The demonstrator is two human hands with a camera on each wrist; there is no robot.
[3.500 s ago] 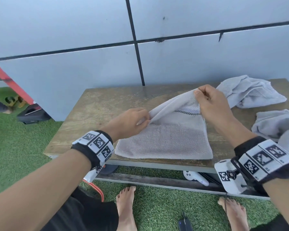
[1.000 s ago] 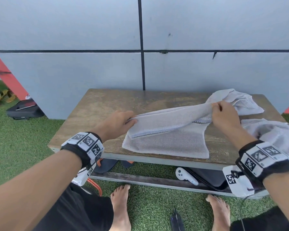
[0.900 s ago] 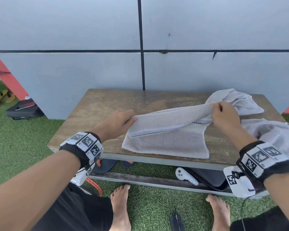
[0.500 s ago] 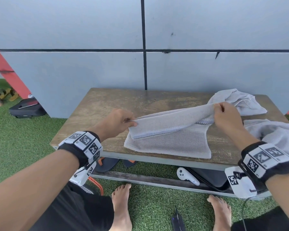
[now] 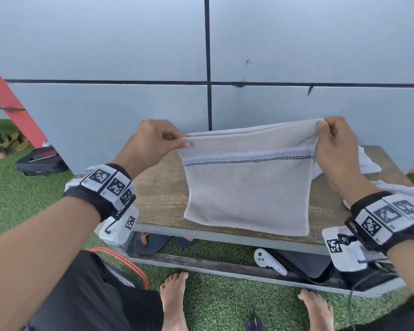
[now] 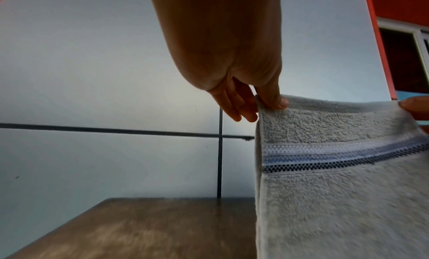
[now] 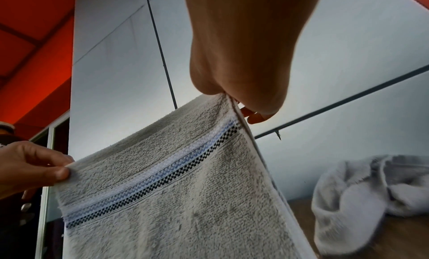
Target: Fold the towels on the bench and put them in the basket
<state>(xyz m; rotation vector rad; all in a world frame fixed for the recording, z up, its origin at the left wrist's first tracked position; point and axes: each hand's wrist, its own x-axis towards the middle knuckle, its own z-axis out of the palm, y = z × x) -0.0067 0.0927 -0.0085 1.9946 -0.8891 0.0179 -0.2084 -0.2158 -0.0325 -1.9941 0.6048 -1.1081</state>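
Towel: a pale grey towel (image 5: 246,187) with a blue and black checked stripe hangs stretched flat in the air above the wooden bench (image 5: 163,194), its lower edge at the bench's front edge.
Left hand: the left hand (image 5: 151,144) pinches the towel's upper left corner between thumb and fingers.
Right hand: the right hand (image 5: 335,144) pinches the upper right corner.
Other towels: crumpled towels (image 7: 362,195) lie on the bench's right end.
Ground: green artificial grass (image 5: 225,302), bare feet (image 5: 173,299) on it.
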